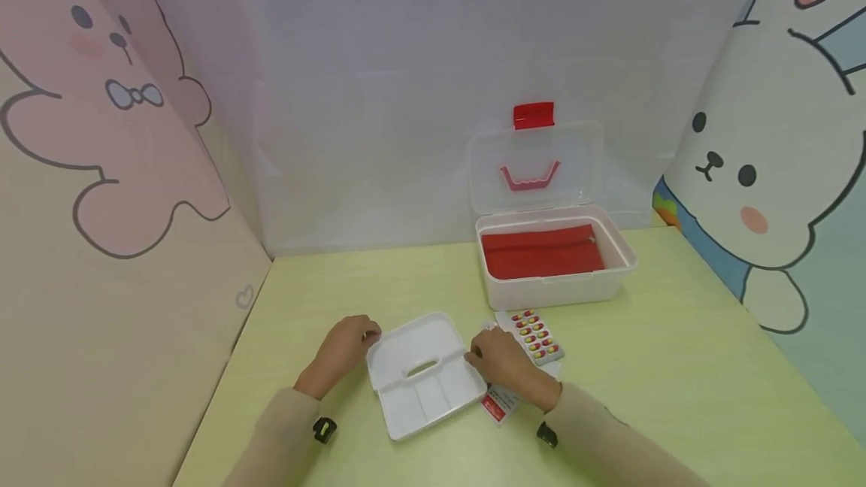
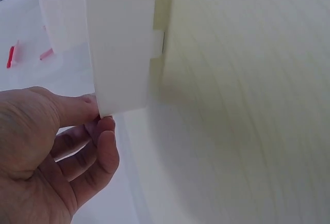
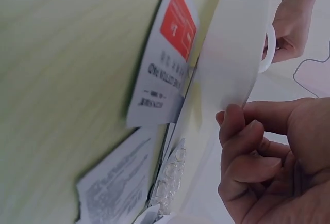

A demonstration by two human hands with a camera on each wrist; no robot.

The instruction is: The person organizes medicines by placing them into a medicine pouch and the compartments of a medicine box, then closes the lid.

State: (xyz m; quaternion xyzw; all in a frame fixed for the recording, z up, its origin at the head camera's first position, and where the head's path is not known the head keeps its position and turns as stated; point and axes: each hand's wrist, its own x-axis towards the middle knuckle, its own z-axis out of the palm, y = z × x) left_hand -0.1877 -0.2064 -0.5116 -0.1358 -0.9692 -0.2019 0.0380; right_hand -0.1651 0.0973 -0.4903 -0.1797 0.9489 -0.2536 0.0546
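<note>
A white compartment tray (image 1: 413,394) with a slotted handle in its middle is held between both hands over the table. My left hand (image 1: 345,348) pinches its far left corner between thumb and fingers, as the left wrist view shows on the tray wall (image 2: 121,43). On the opposite side my right hand (image 1: 504,363) pinches the tray's rim with thumb and fingertips. Beside and partly beneath the right hand lie a blister pack of red and yellow capsules (image 1: 534,337) and a cotton pad packet (image 1: 499,403); the right wrist view shows the packet's red label (image 3: 178,25).
Behind the hands, toward the back right, stands an open white box (image 1: 555,291) with a red zip pouch (image 1: 541,252) inside. Its clear lid (image 1: 568,164), with a red latch (image 1: 534,115), leans up by the back wall. Printed side walls bound the yellow table (image 1: 325,276).
</note>
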